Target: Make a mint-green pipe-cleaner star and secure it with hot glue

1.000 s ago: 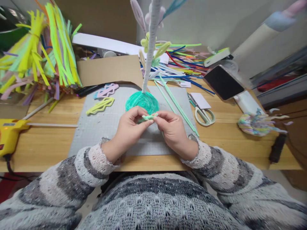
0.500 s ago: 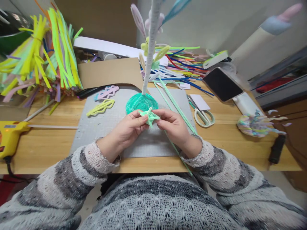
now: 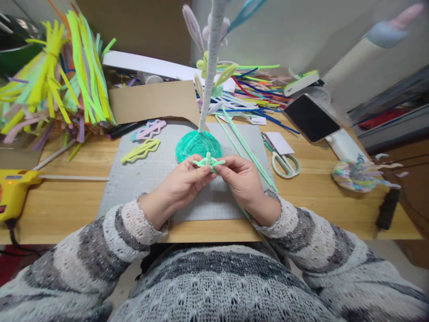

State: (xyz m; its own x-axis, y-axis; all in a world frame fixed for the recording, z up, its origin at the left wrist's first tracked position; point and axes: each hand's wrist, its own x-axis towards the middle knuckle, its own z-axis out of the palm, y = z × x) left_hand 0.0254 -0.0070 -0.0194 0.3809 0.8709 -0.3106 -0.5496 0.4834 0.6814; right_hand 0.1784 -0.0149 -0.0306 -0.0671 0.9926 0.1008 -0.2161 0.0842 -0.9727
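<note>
A light green pipe-cleaner star is pinched between my two hands, its points sticking out past the fingertips. My left hand grips it from the left, and my right hand holds the other side with thumb and fingers; its lower part is hidden by them. Just behind lies a round green coiled base with a white wrapped stem rising from it. Light green pipe cleaners run diagonally beside my right hand. Yellow and pink zigzag-bent pipe cleaners rest on the grey cutting mat.
Scissors, a phone and a dark-handled tool lie to the right. A yellow glue gun sits at the left, below bundled pipe cleaners. Cardboard and loose pipe cleaners are at the back.
The green star has tilted in my hands, so it now shows flatter. My fingers have drawn closer together beneath it, and my right hand has shifted slightly.
</note>
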